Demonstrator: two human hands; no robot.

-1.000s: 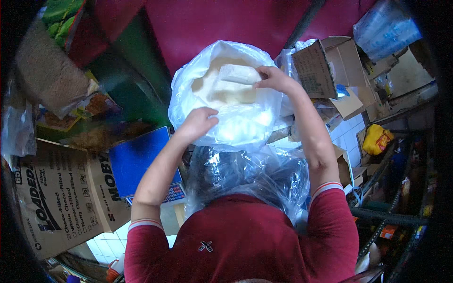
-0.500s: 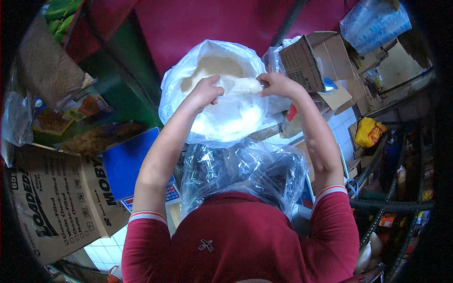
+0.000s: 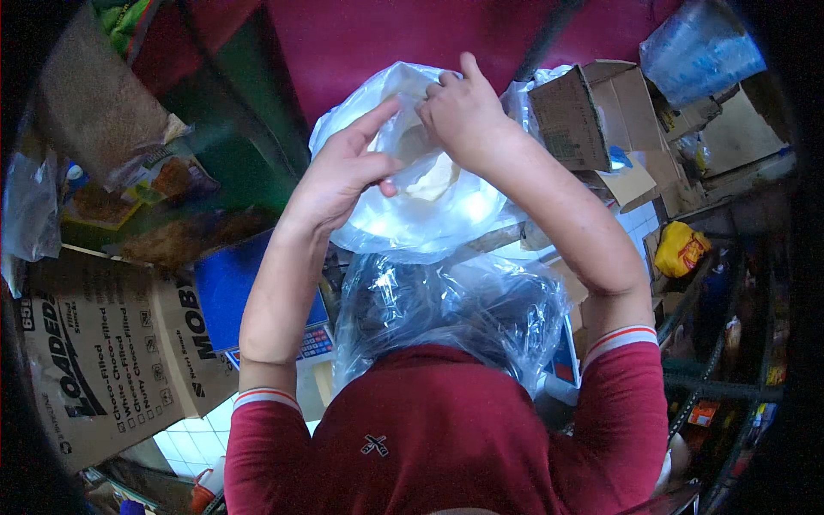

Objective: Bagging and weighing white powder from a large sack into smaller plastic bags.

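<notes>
A large translucent white plastic bag (image 3: 421, 227) stands in front of me, its mouth spread wide and pale powdery or grainy contents (image 3: 433, 180) inside. Over that mouth I have a small clear plastic bag (image 3: 406, 129), partly hidden by my fingers. My left hand (image 3: 343, 172) supports its left side, with thumb and forefinger apart around the plastic. My right hand (image 3: 463, 116) is closed at its right side, fingers curled and thumb pointing up. How full the small bag is, I cannot tell.
Crumpled clear plastic (image 3: 446, 309) lies against my front. At left are a blue flat-topped scale with keys (image 3: 236, 283), a printed carton (image 3: 112, 360) and a brown sack (image 3: 99, 103). Opened cartons (image 3: 571, 116) stand at right, near a yellow packet (image 3: 681, 249) and dark shelving (image 3: 730, 386).
My right hand has moved left and up, and its fingers have curled with the thumb raised. The small bag, earlier stretched level between my hands, is now bunched between them. My left hand has shifted slightly.
</notes>
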